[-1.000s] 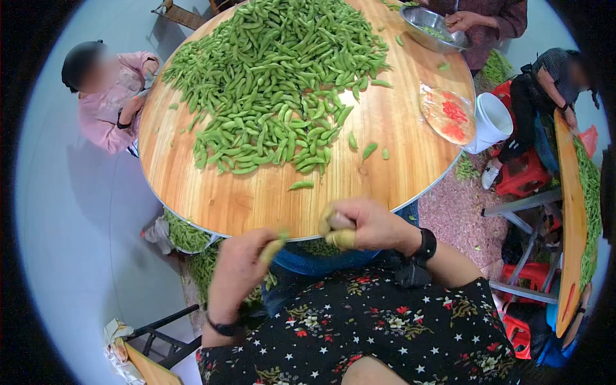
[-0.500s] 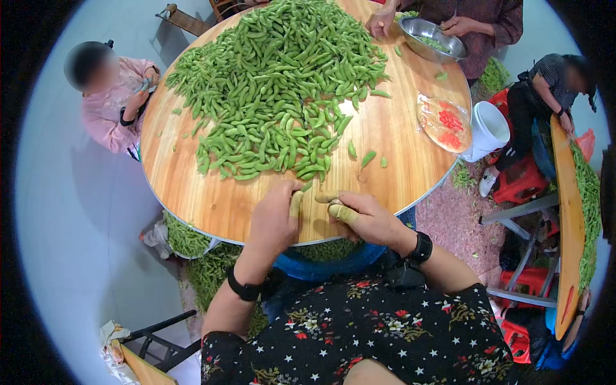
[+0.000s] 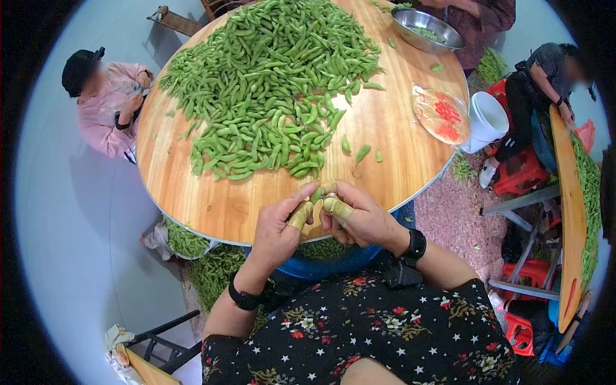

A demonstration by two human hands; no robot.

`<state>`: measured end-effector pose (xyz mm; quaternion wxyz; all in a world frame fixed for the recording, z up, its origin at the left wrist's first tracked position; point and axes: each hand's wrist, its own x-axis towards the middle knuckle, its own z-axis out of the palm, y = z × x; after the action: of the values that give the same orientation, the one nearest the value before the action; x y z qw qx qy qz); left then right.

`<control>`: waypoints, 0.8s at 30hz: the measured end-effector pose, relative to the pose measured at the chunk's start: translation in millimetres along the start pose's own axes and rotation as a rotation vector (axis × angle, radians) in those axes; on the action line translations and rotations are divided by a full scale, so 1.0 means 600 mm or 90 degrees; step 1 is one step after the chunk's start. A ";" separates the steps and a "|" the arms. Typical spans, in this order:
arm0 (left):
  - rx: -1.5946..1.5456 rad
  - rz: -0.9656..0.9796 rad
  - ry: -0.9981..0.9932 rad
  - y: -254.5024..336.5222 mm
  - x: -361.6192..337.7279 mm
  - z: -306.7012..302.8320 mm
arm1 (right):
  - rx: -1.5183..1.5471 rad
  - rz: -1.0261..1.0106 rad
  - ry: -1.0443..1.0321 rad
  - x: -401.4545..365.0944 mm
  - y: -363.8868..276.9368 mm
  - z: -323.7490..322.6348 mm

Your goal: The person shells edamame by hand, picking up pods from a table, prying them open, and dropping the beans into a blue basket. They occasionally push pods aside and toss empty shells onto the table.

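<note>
1 pod (image 3: 316, 195) part-hid btwn fingers (image 3: 299, 216), pile (image 3: 276, 70) top cut off

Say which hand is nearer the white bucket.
Right. The right hand is at the near edge of the table, to the left of the white bucket; the left hand is farther left.

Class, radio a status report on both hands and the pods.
Left hand and right hand pinching one green pod. Pod heap beyond. Nothing blocking them.
</note>
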<state>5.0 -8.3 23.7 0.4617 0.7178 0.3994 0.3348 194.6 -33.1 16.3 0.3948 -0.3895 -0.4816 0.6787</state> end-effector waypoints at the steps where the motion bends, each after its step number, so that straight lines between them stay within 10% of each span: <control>1: 0.000 0.000 -0.001 0.003 0.000 0.000 | 0.003 -0.011 0.000 0.000 -0.001 0.000; 4: 0.220 0.230 0.012 0.022 -0.004 -0.005 | 0.038 0.014 -0.027 -0.013 -0.017 0.001; 6: -0.203 -0.136 -0.092 0.030 -0.018 -0.012 | 0.069 0.051 -0.055 -0.019 -0.020 0.001; 9: -0.713 -0.259 -0.178 -0.007 -0.016 -0.005 | 0.336 0.110 -0.120 -0.016 -0.009 -0.001; 11: -0.718 -0.248 -0.179 -0.010 -0.019 0.001 | 0.343 0.104 -0.118 -0.011 0.005 -0.003; 14: -0.257 -0.150 0.017 0.010 -0.019 0.008 | 0.244 0.112 -0.041 -0.011 -0.003 0.002; 16: 0.308 0.255 0.068 0.010 -0.012 0.000 | 0.198 0.118 -0.017 -0.012 -0.018 0.013; 20: 0.288 0.284 0.137 -0.004 -0.016 0.013 | 0.075 0.052 0.008 -0.012 -0.003 0.018; 22: -0.248 -0.149 0.053 -0.001 -0.022 0.006 | 0.014 0.057 0.009 -0.017 -0.015 0.015; 24: -0.230 -0.138 0.065 -0.006 -0.023 0.012 | -0.050 0.062 0.009 -0.019 -0.019 0.009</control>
<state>3.5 -22.4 16.2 0.5956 0.5584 0.4301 0.3853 195.9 -42.9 30.1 0.3494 -0.4325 -0.4853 0.6748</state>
